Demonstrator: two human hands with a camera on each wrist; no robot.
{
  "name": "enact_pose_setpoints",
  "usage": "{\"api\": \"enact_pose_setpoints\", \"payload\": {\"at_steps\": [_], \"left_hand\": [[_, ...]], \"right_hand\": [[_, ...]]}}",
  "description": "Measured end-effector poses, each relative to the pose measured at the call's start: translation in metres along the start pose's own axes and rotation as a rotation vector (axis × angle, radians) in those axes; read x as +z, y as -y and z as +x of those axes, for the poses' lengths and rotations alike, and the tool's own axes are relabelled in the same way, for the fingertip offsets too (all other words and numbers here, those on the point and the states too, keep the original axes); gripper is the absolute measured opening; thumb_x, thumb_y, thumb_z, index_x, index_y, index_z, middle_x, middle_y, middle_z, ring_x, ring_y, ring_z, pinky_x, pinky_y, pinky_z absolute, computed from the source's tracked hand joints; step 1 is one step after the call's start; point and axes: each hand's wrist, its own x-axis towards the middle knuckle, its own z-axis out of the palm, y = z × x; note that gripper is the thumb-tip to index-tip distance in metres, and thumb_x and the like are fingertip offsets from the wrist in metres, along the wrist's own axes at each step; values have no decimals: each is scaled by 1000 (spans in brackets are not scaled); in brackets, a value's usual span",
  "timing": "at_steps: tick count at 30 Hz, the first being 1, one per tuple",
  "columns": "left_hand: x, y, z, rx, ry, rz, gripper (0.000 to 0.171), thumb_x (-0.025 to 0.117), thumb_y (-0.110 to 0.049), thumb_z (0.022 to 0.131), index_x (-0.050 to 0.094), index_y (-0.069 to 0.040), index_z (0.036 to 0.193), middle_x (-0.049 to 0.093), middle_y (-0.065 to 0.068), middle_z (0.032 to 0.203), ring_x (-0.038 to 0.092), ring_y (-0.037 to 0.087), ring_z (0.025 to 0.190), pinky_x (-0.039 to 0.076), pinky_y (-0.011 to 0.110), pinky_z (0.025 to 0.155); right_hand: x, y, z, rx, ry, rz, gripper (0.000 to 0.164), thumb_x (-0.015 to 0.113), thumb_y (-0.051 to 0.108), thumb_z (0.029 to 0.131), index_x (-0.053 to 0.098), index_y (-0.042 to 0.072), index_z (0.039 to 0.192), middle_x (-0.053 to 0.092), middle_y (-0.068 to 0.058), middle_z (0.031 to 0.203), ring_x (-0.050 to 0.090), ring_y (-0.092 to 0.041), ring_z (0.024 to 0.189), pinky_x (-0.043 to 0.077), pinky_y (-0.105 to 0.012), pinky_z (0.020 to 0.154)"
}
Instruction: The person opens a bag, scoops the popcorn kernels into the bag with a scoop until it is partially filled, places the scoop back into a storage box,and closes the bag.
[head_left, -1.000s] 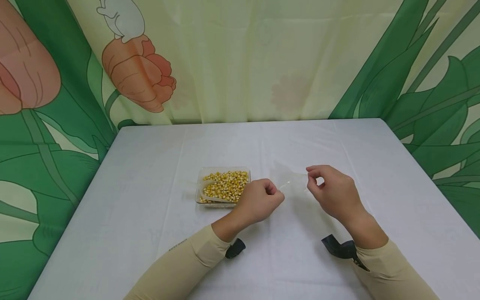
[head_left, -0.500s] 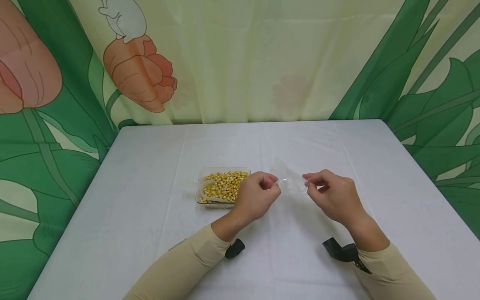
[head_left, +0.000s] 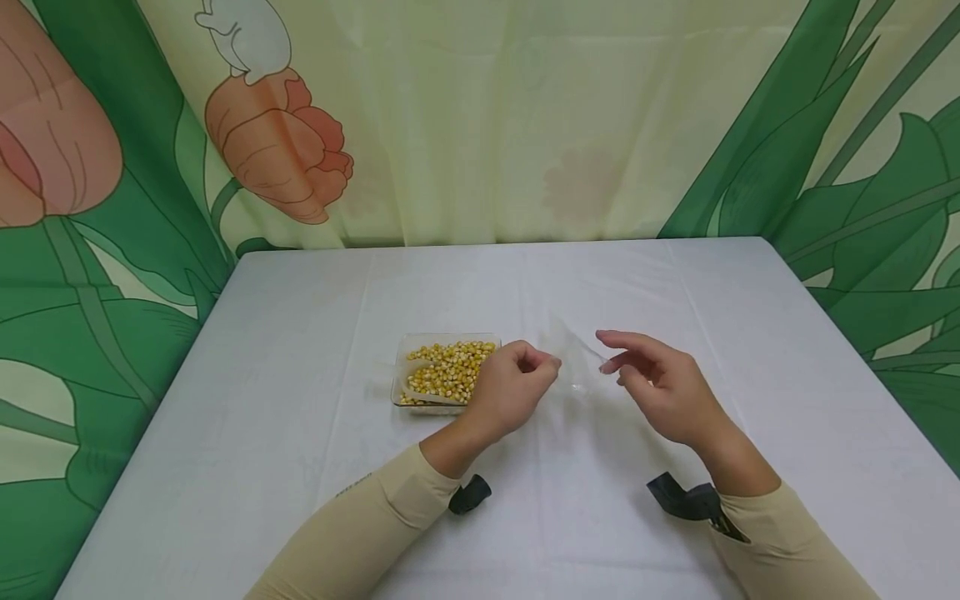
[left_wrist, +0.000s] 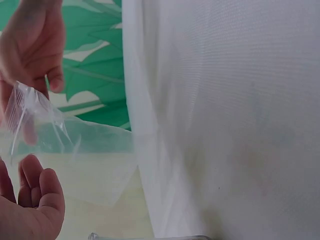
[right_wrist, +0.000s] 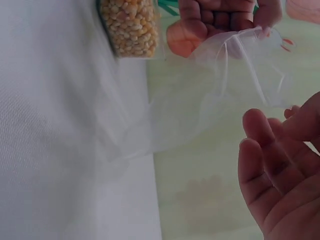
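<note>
While the left hand [head_left: 508, 390] pinches the edge of a clear bag [head_left: 572, 357], the right hand [head_left: 660, 385] has its grip parted, fingertips right by the bag's far side; can't tell if they touch. Bag sits between both hands, over the tabletop [head_left: 300, 417]. Tub [head_left: 431, 410] of corn [head_left: 450, 372] stands just left of it, partly behind the left hand in head view.
</note>
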Motion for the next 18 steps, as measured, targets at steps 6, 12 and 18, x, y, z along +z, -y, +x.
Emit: {"api": "enact_pose_setpoints", "payload": {"at_steps": [6,12,18], "left_hand": [[-1,-1,2,-21,13,-29,17,66,-19,93,65,-8,80,71,-3,91,56,13,74,44,26,59],[-1,-1,2,-20,26,-13,16,64,-17,93,65,-8,79,74,-3,93,61,12,79,44,26,60],[-1,-2,0,-35,38,7,17,64,-18,93,66,-9,79,74,-5,92,61,11,80,44,27,60]], "right_hand": [[1,-5,1,-65,109,-37,61,71,-18,80,59,3,137,66,-11,126,66,-12,99,52,-18,81],[5,-5,2,-88,90,-74,62,83,-11,73,64,2,131,69,-11,115,65,-12,95,52,-18,79],[11,-2,3,-157,33,-63,57,83,-12,72,68,1,125,70,-13,109,64,-12,89,52,-17,76]]}}
